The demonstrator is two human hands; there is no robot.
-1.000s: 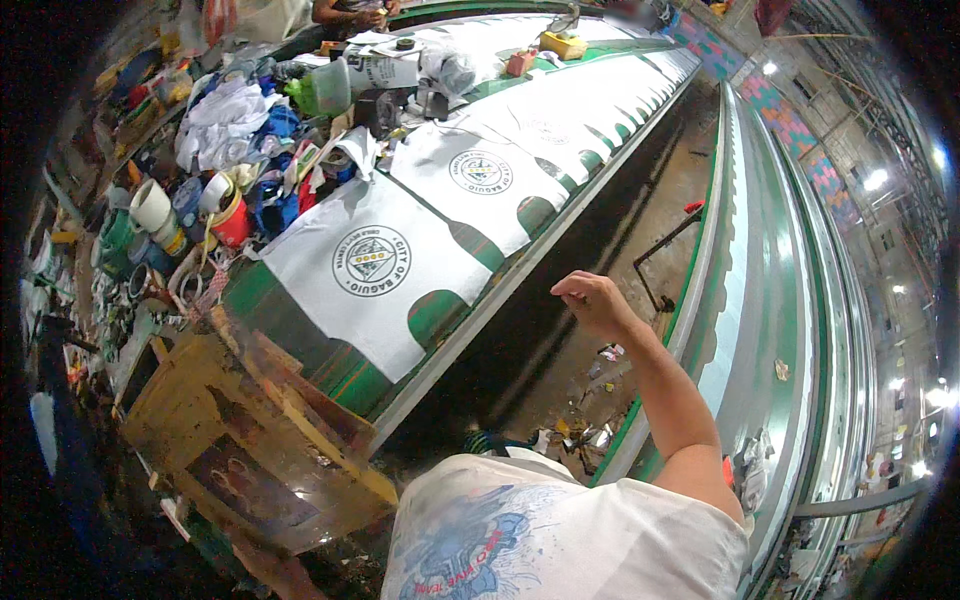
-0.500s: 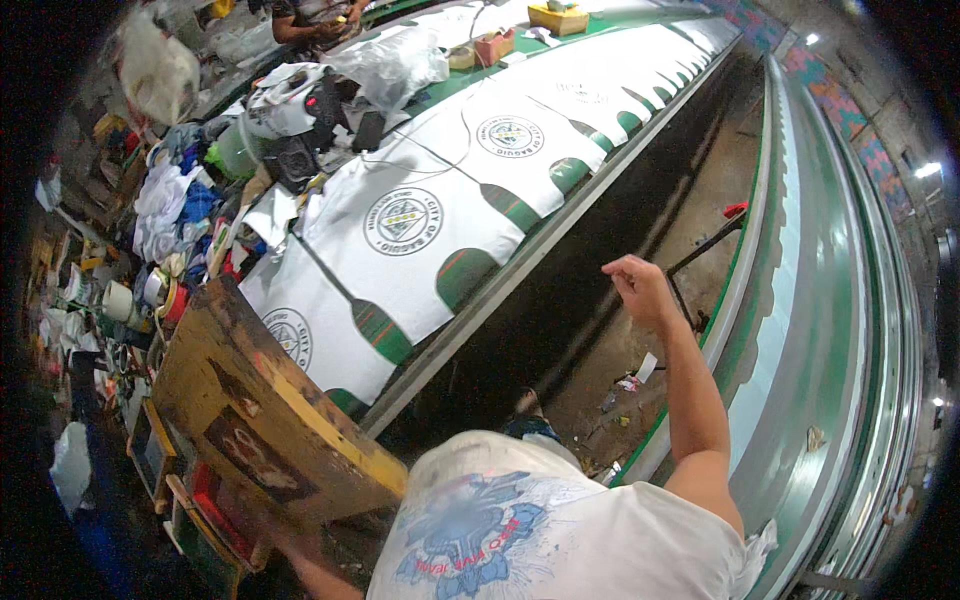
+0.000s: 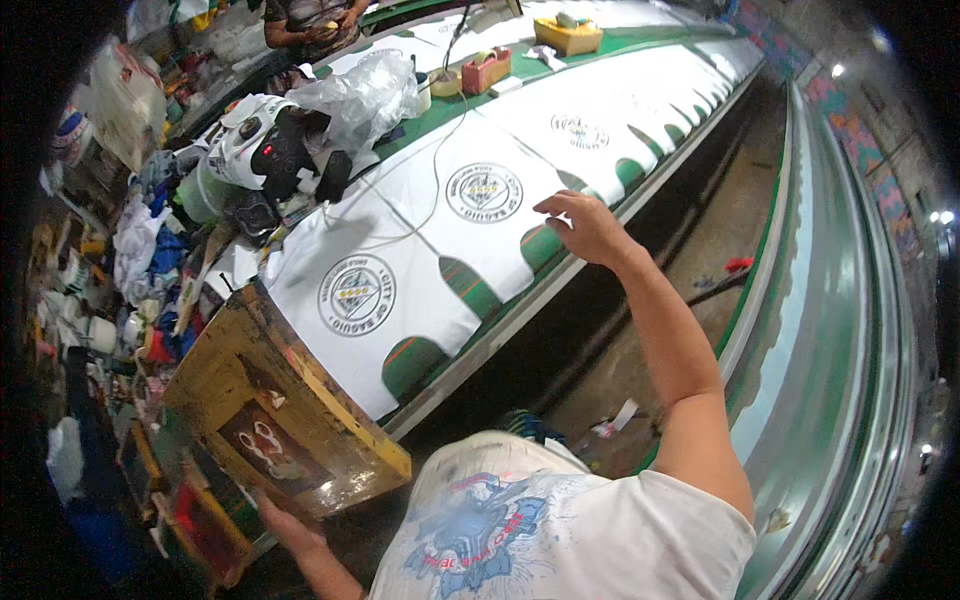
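At the lower left, my left hand meets the near lower edge of a wooden screen-printing frame. The frame is yellow-brown, stained and tilted, with a darker window in its middle; it hides part of the table, and my fingertips are partly out of sight at its edge. My right hand, fingers loosely bent and apart, holds nothing above the table's right edge. Beneath it lie white fabric pieces in a row, each with a round dark printed seal, and green table surface shows between them.
Left of the fabric are a white-and-black device, clear plastic and heaped cloth. Farther back stand a red box and a yellow tray. Another person is beyond. A second long table runs along my right.
My view and the frame have shifted forward along the table, over more of the fabric. My right hand has moved up and left, from above the aisle to the table edge.
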